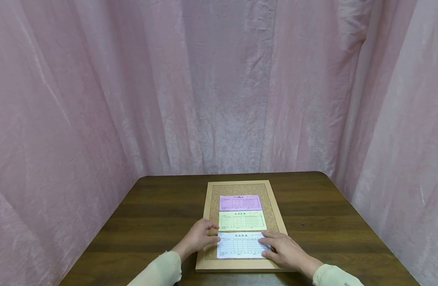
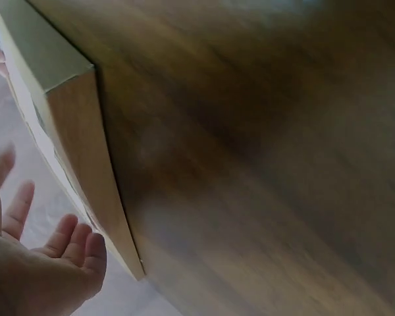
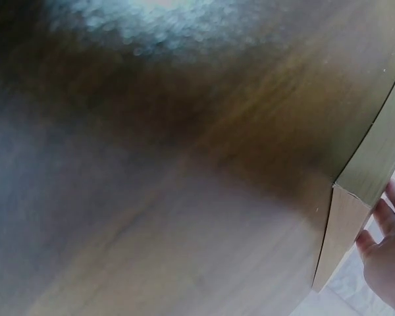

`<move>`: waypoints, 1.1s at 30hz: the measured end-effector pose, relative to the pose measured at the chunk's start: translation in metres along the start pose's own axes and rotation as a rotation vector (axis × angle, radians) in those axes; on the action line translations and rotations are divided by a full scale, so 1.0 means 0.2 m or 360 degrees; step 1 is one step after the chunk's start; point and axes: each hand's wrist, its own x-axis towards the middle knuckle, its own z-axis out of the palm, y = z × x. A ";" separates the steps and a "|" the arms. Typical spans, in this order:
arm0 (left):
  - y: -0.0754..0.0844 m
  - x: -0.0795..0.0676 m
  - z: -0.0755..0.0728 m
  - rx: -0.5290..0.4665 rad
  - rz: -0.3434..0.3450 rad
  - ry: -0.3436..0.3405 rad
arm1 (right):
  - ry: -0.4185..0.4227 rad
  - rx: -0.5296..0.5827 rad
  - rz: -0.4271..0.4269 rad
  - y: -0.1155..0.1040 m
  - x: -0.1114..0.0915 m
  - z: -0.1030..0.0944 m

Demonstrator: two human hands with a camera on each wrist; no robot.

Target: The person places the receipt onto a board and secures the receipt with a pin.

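A wood-framed cork board [image 1: 272, 206] lies on the table, bearing three printed paper slips. The pink slip [image 1: 240, 203] is farthest, the pale yellow slip [image 1: 242, 221] in the middle, and the white slip [image 1: 240, 247] nearest. My left hand [image 1: 199, 238] is at the board's left side, its thumb tip at the white slip's left edge; contact is unclear. Loosely bent fingers of that hand [image 2: 46, 263] show in the left wrist view. My right hand [image 1: 285, 249] rests its fingertips on the white slip's right edge. The right wrist view shows part of it beside the frame.
Two tiny dark purple things [image 1: 302, 224], too small to identify, lie on the brown wooden table [image 1: 322, 206] right of the board. Pink curtains [image 1: 226, 87] hang behind the table and on both sides.
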 end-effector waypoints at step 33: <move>-0.06 -0.08 0.00 0.0390 0.0042 -0.0274 | -0.0072 0.0073 0.0075 -0.01 0.00 0.00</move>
